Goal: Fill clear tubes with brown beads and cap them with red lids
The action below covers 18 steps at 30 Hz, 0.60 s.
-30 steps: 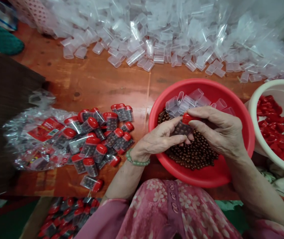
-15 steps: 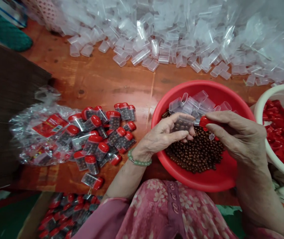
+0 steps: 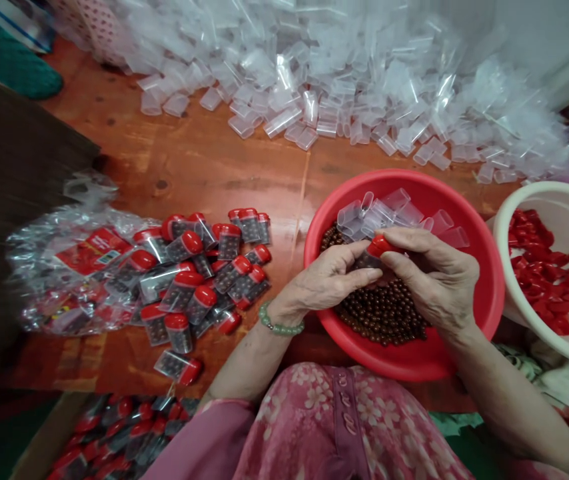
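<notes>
Above the red basin [image 3: 394, 368], my left hand [image 3: 317, 280] pinches a small clear plastic container [image 3: 364, 262] of dark balls between thumb and fingers. My right hand [image 3: 437, 280] grips a red cap [image 3: 379, 245] with thumb and forefinger. The cap sits at the container's open end; whether it is fully seated I cannot tell. Below the hands lie many loose brown balls [image 3: 384, 323] in the basin. Behind the hands, empty clear containers [image 3: 377, 217] rest inside the basin.
Filled, red-capped containers [image 3: 202, 303] lie in a heap at left, beside a crinkled clear bag [image 3: 34, 267]. More fill a box below the table edge. A white bucket [image 3: 502, 227] of red caps [image 3: 539, 267] stands right. A large pile of clear containers [image 3: 284, 87] spans the back.
My right hand has moved left, bringing the red cap from beside the container onto its end. The container is now more hidden by my fingers. The view has shifted slightly.
</notes>
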{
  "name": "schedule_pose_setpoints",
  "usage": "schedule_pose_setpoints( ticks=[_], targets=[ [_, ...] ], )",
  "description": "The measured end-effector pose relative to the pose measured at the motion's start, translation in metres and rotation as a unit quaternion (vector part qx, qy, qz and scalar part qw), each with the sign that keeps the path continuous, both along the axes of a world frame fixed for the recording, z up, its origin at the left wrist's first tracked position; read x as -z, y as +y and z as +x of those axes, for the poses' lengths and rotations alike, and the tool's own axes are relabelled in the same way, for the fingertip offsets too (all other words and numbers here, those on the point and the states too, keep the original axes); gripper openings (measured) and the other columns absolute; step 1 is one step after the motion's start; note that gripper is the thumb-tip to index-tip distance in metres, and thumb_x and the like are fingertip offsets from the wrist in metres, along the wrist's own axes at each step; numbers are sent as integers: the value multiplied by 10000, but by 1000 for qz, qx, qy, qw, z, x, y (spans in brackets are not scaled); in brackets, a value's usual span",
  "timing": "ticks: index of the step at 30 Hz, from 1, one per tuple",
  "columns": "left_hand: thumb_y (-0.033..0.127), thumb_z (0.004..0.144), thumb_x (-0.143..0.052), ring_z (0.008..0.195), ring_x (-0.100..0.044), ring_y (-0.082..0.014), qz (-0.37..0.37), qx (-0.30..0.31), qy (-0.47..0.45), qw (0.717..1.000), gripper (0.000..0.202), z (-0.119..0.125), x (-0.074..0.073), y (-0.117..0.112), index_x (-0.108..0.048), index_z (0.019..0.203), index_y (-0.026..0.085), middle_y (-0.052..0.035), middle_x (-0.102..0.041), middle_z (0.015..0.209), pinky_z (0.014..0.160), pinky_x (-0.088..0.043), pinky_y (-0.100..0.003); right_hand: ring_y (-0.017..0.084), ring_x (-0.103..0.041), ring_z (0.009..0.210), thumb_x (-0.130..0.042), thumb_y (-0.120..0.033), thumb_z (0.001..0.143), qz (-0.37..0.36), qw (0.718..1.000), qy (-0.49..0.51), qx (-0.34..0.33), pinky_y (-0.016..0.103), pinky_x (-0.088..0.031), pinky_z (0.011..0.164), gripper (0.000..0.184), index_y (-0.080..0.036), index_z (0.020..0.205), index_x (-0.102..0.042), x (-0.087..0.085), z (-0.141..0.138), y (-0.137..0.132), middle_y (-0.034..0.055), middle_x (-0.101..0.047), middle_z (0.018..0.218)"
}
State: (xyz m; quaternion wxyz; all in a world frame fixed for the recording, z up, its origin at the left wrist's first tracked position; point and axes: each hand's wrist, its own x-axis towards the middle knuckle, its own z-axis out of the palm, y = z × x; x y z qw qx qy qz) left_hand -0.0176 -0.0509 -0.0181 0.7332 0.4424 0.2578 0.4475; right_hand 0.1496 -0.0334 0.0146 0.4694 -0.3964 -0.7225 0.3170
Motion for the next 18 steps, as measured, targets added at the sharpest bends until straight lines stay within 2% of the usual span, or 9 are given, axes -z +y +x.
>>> schedule_pose_setpoints(
  ticks=[5, 9, 12, 15, 18],
  targets=[
    [472, 825, -781, 765, -583, -109, -17, 14, -1, 1000, 405, 0, 0, 0, -696, 1029, 132, -12, -634, 841, 756, -503, -249, 204, -776, 931, -753, -168, 850, 3, 1000, 25, 12, 374, -654, 858, 213, -288, 1023, -785, 6, -2, -2, 22, -814, 1016],
    [527, 795, -793, 726, -580, -102, -44, 19, -17, 999, 457, -2, -2, 1, -666, 981, 129, -3, -617, 810, 692, -498, -238, 221, -759, 1026, -726, -197, 887, 7, 999, 6, -37, 415, -633, 916, 302, -320, 1162, -745, 13, 4, 1, 34, -788, 1147],
    [519, 783, -810, 740, -593, -97, -71, 16, -54, 996, 442, -4, -1, 2, -672, 939, 129, -14, -644, 834, 703, -496, -228, 292, -694, 1183, -804, -323, 824, 76, 990, -81, -83, 504, -581, 1003, 593, -309, 1382, -604, 18, 11, 4, 100, -709, 1314],
    [499, 749, -848, 741, -638, -106, -118, 35, -98, 988, 449, -2, 1, 2, -661, 918, 127, -31, -679, 839, 705, -513, -229, 349, -651, 1198, -869, -415, 727, 169, 961, -200, -88, 538, -562, 984, 887, -242, 1491, -454, 19, 11, 5, 168, -665, 1313],
    [473, 717, -879, 710, -651, -102, -150, 38, -136, 979, 454, 1, 2, 2, -654, 896, 122, -16, -679, 766, 720, -529, -229, 350, -648, 1127, -801, -401, 773, 211, 935, -279, -63, 533, -557, 926, 851, -210, 1494, -391, 18, 5, 4, 177, -655, 1245]
  ],
)
